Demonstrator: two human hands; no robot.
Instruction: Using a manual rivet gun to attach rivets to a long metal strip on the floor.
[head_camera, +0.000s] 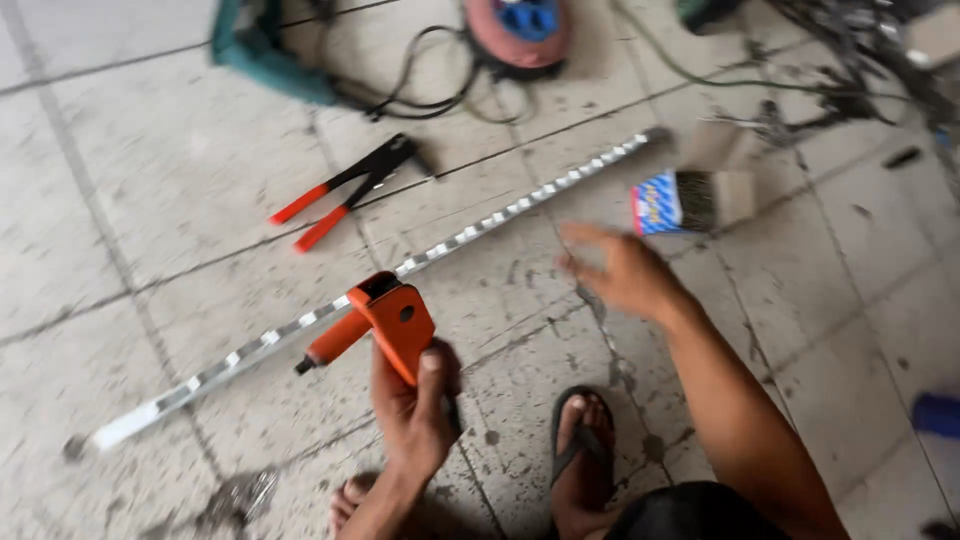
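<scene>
Left hand (415, 400) at 6 o'clock grips an orange hand tool (375, 322), its nose at the long slotted metal strip (400, 268) lying diagonally on the tiled floor (150, 200). Right hand (620, 272), blurred, fingers spread, holds nothing. Sandalled foot (582, 450) just below. Open floor at 9 o'clock. Red-handled cutters (345, 190) beyond; brush (690, 200) at 2; cords, cut off, at 12.
</scene>
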